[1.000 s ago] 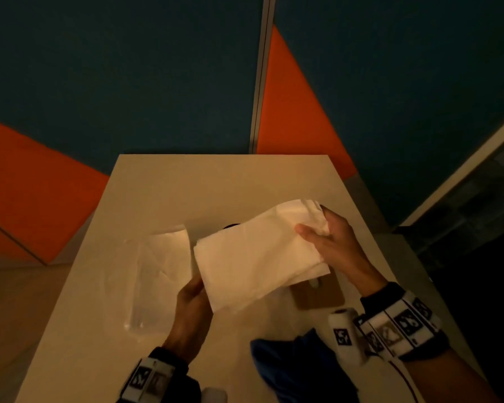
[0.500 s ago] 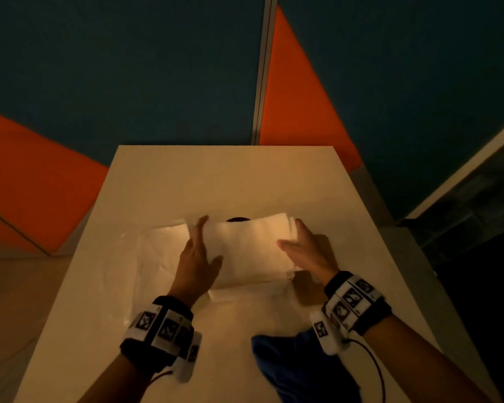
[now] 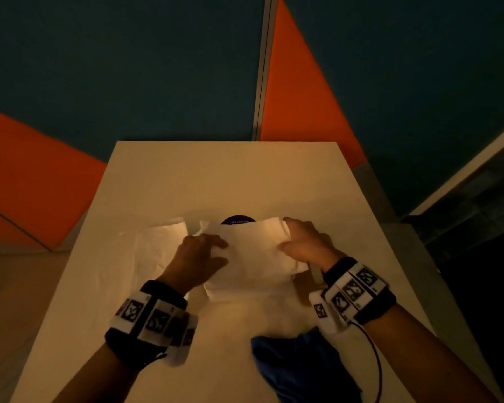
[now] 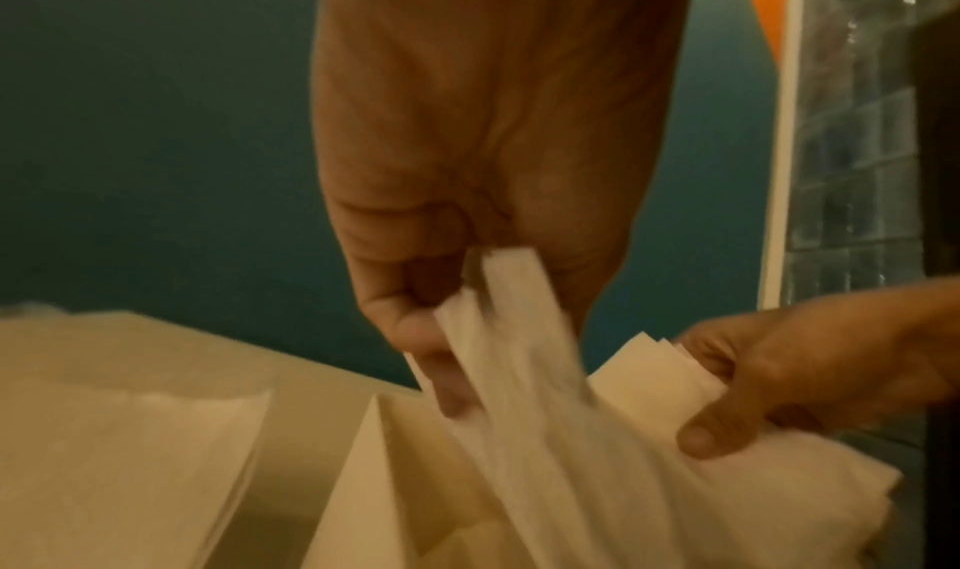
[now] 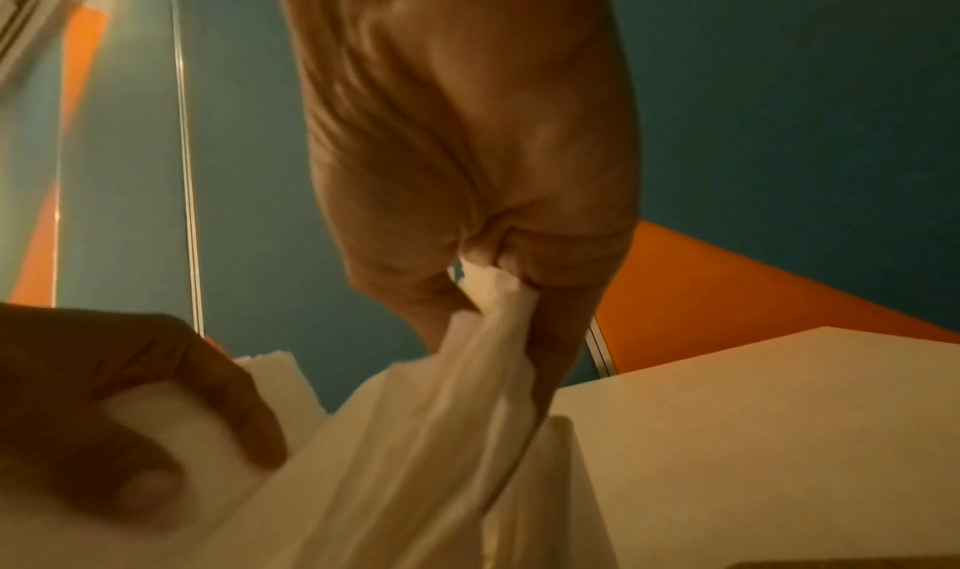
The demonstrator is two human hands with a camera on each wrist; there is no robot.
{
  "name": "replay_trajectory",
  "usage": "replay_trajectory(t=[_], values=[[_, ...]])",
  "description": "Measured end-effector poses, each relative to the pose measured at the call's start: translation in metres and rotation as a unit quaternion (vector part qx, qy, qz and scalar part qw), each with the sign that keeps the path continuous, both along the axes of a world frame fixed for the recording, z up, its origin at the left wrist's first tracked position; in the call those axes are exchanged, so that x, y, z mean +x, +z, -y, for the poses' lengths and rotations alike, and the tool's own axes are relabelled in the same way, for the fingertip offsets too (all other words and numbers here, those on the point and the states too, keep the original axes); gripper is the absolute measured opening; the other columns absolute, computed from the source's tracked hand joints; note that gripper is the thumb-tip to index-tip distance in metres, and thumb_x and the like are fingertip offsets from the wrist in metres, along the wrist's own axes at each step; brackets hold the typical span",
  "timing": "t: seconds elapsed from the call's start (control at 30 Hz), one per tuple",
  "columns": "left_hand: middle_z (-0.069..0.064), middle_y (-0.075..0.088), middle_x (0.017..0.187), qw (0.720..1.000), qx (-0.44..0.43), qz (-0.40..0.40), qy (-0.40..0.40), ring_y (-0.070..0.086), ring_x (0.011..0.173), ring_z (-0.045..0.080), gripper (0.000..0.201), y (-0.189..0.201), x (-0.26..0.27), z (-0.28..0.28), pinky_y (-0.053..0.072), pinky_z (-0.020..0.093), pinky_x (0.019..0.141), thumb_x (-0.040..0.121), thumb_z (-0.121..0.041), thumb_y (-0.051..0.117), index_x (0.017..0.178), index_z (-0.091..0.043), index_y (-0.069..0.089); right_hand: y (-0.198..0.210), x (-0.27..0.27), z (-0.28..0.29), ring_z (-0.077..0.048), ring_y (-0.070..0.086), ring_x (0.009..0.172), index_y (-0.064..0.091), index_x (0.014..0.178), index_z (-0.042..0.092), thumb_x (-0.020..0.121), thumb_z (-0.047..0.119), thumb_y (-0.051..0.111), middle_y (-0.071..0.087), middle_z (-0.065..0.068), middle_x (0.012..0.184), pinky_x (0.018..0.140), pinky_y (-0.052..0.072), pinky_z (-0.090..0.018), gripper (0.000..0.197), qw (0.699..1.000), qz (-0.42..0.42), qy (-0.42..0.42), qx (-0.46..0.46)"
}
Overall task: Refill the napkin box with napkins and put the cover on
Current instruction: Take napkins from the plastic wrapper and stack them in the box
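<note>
A thick stack of white napkins lies in the middle of the table, bowed between both hands. My left hand grips its left end, pinching the sheets between thumb and fingers. On the right end, my right hand has its fingers curled over the edge and its thumb on top. A white box wall stands directly under the stack, also seen in the right wrist view; the rest of the box is hidden. A brown flat cover shows partly beside my right wrist.
A clear wrapper with more white napkins lies left of the stack. A dark round label peeks out behind it. A blue cloth lies at the near edge. The pale table ends at a teal and orange wall.
The napkin stack came down from mid-air to the table's middle. Both hands followed it, and their fingers now curl round its two ends, bowing the stack.
</note>
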State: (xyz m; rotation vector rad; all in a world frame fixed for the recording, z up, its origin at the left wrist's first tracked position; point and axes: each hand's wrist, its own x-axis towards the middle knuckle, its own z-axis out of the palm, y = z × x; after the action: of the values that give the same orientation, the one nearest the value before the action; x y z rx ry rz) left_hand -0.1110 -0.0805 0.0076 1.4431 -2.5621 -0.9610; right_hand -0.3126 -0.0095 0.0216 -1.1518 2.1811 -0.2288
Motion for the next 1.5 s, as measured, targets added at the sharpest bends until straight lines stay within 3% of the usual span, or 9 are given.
replay_trajectory(t=[0.13,0.23,0.37,0.53,0.73,0.83,1.1,1.3,1.5], values=[[0.012,0.034,0.14,0.995,0.024,0.076,-0.052,0.036,0.13,0.03,0.072,-0.011,-0.003,-0.007,0.029,0.042,0.11,0.078,-0.026,0.071,0.139,-0.018,0.033,-0.002,0.008,0.0,-0.035,0.051,0.117,0.043,0.132,0.011,0.089,0.013,0.056,0.043,-0.018,0.134,0.093,0.045,-0.038,0.045,0.998,-0.02,0.033,0.045],[0.01,0.031,0.141,0.992,-0.005,0.088,-0.087,0.036,0.13,0.031,0.08,-0.015,-0.008,-0.01,0.031,0.043,0.107,0.078,-0.023,0.071,0.142,-0.019,0.024,-0.005,0.013,0.0,-0.037,0.051,0.116,0.042,0.131,0.012,0.09,0.012,0.053,0.041,-0.018,0.133,0.091,0.046,-0.039,0.042,0.996,-0.04,0.056,0.057],[0.005,0.039,0.139,0.989,-0.069,0.072,-0.113,0.048,0.119,0.028,0.077,-0.021,-0.007,-0.008,0.044,0.042,0.098,0.075,-0.024,0.073,0.14,-0.02,0.03,-0.011,0.014,-0.003,-0.035,0.051,0.116,0.04,0.134,0.014,0.092,0.008,0.049,0.04,-0.017,0.134,0.087,0.045,-0.036,0.044,0.996,-0.059,0.054,0.031],[0.004,0.038,0.143,0.949,-0.155,0.219,-0.163,0.033,0.13,0.026,0.069,-0.032,-0.016,-0.008,0.034,0.039,0.103,0.077,-0.035,0.068,0.136,-0.019,0.035,-0.022,0.032,-0.006,-0.035,0.053,0.117,0.039,0.136,0.016,0.088,-0.003,0.051,0.042,-0.017,0.136,0.097,0.048,-0.044,0.052,0.993,-0.074,0.093,-0.001],[0.007,0.037,0.14,0.927,-0.192,0.258,-0.193,0.036,0.124,0.026,0.073,-0.02,-0.018,-0.003,0.035,0.037,0.099,0.075,-0.049,0.066,0.135,-0.019,0.037,-0.013,0.026,-0.006,-0.032,0.051,0.119,0.026,0.141,0.011,0.084,-0.001,0.062,0.041,-0.015,0.136,0.08,0.047,-0.034,0.069,0.98,-0.129,0.149,-0.005],[0.008,0.032,0.142,0.937,-0.198,0.224,-0.179,0.034,0.125,0.025,0.078,-0.012,-0.007,-0.004,0.038,0.037,0.1,0.074,-0.049,0.067,0.137,-0.019,0.034,0.003,0.015,-0.012,-0.029,0.045,0.123,0.027,0.142,0.012,0.073,0.006,0.076,0.036,-0.012,0.139,0.094,0.049,-0.039,0.085,0.959,-0.174,0.219,-0.041],[0.008,0.041,0.131,0.921,-0.172,0.289,-0.198,0.042,0.116,0.023,0.056,-0.005,-0.01,-0.011,0.044,0.032,0.094,0.077,-0.035,0.069,0.122,-0.008,0.05,0.0,0.012,-0.013,-0.029,0.047,0.119,0.054,0.123,0.001,0.079,0.017,0.072,0.047,-0.015,0.133,0.092,0.047,-0.04,0.05,0.879,-0.248,0.4,0.073],[0.012,0.041,0.131,0.907,-0.179,0.325,-0.198,0.041,0.12,0.029,0.041,-0.009,-0.018,-0.01,0.044,0.033,0.094,0.085,-0.024,0.061,0.121,-0.006,0.052,-0.005,0.021,-0.007,-0.033,0.056,0.111,0.054,0.121,-0.003,0.087,0.001,0.059,0.049,-0.019,0.129,0.085,0.049,-0.037,0.034,0.873,-0.263,0.4,0.097],[0.012,0.042,0.129,0.914,-0.164,0.317,-0.194,0.044,0.115,0.029,0.045,-0.013,-0.02,-0.002,0.045,0.035,0.094,0.081,-0.022,0.068,0.12,-0.005,0.052,-0.017,0.024,-0.004,-0.034,0.048,0.119,0.042,0.132,-0.005,0.089,0.002,0.055,0.032,-0.023,0.142,0.093,0.047,-0.039,0.046,0.893,-0.268,0.353,0.08]])
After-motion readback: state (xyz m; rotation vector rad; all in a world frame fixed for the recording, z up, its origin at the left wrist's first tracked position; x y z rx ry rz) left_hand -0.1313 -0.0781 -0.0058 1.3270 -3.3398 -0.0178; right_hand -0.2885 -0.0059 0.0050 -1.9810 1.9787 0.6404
